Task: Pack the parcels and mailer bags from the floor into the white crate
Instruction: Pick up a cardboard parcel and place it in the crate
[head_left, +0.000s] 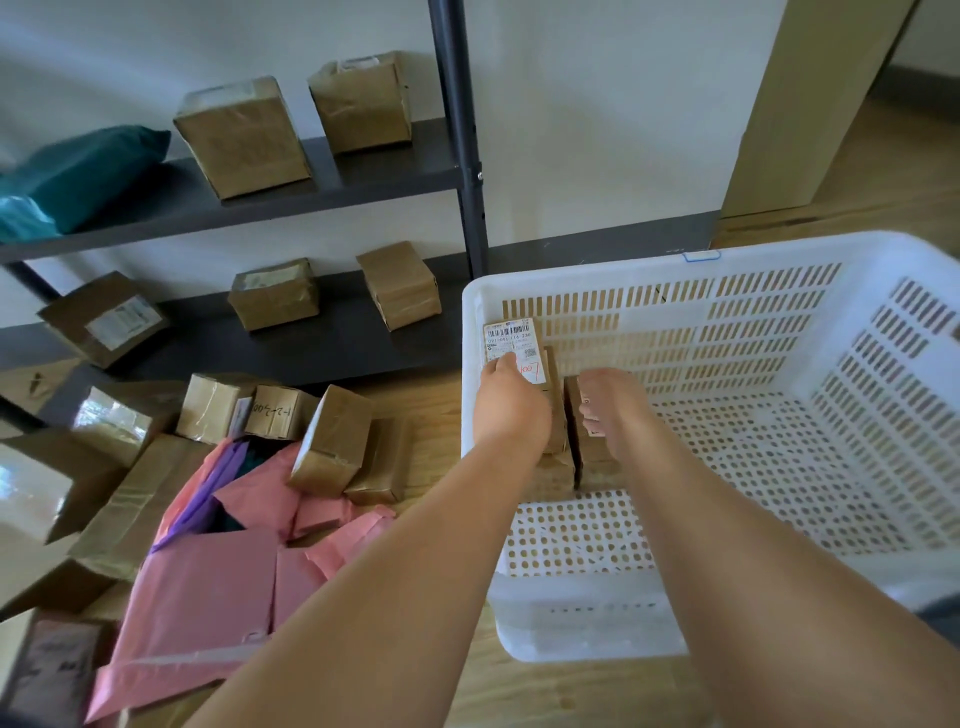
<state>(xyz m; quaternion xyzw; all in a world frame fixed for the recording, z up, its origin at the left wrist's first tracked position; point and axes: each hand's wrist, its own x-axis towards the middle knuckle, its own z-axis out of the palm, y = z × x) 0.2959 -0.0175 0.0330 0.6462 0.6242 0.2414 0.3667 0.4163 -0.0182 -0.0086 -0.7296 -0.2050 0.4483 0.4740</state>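
Both hands are down inside the white crate (660, 323), in its far left corner, near the middle of the frame. The left hand (511, 402) holds a labelled parcel (511, 338) that stands up against the crate's left wall. Its fingers (500, 368) curl over the label side, and the thumb is hidden. The right hand (613, 408) grips a plain parcel (595, 457) just beside it, with fingers (589, 415) bent round the top edge. A lower parcel (551, 475) shows between the two arms, under the labelled one (I can't tell how many are stacked there).

Most of the job is not done yet, I think. At the lower left of the frame the floor has a heap of pink mailer bags (218, 577) and loose brown boxes (332, 447). More shelf boxes (244, 140) sit on the dark shelf (374, 176) at the upper left, but the task is only about the ones on the floor.

To do this step well, I would push the parcels snug together and tight into the corner, so no gap is left. They should sit flat on what is under them before the hands let go, or they may tip over. Labels are best kept facing up or out so they can be read. Hard boxes should go in neat rows first, and the soft bags can fill the gaps on top
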